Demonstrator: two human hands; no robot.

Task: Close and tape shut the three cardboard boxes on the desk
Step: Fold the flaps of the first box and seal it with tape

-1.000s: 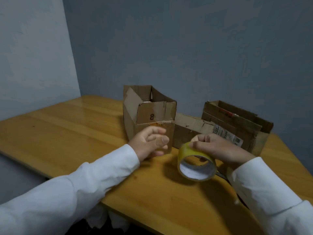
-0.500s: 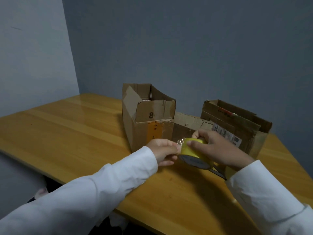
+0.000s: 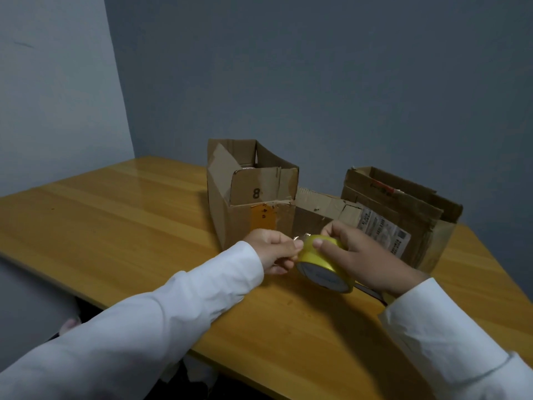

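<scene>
Three open cardboard boxes stand at the back of the wooden desk (image 3: 115, 226): a tall box marked 8 (image 3: 248, 192), a low box (image 3: 320, 212) behind my hands, and a wide box with a white label (image 3: 403, 215) on the right. My right hand (image 3: 363, 255) grips a yellow tape roll (image 3: 323, 264) just above the desk in front of the boxes. My left hand (image 3: 274, 249) pinches the loose clear tape end at the roll's left edge.
Grey walls meet behind the desk. The desk's front edge runs diagonally below my sleeves. A dark object lies on the desk under my right wrist, mostly hidden. Bare desk surface spreads to the left of the tall box.
My right hand lifted and tilted the roll. My left hand came away from the tall box to the roll and now pinches the tape end.
</scene>
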